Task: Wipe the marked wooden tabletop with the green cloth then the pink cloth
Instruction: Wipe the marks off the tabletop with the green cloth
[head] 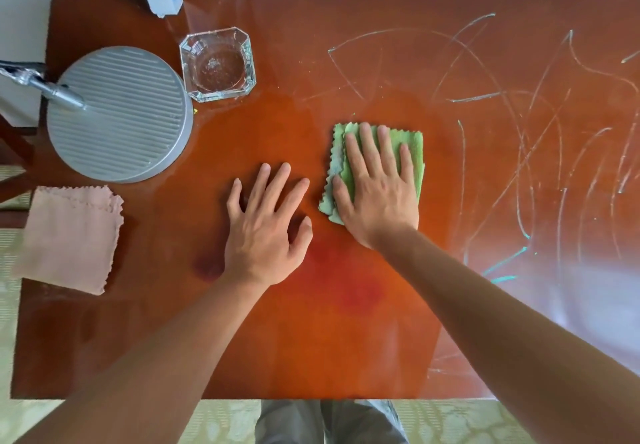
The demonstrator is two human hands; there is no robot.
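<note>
Wiping the tabletop (346, 339) with the green cloth (414, 153).
The right hand (377, 191) is pressing flat, fingers straight, spreading pressure; chalk marks (519, 132) are lying to its right. The left hand (266, 225), flat and empty, is bracing alongside.

We press our right hand (377, 189) flat on the green cloth (414, 153), right of the glass dish (218, 63); our left hand (268, 227) lies flat on the bench (311, 339), the pink cloth (71, 236) below the dish.

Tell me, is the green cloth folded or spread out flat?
Folded. The green cloth shows stacked layers, with several zigzag edges stepped along its left side, under the flat right hand.
</note>
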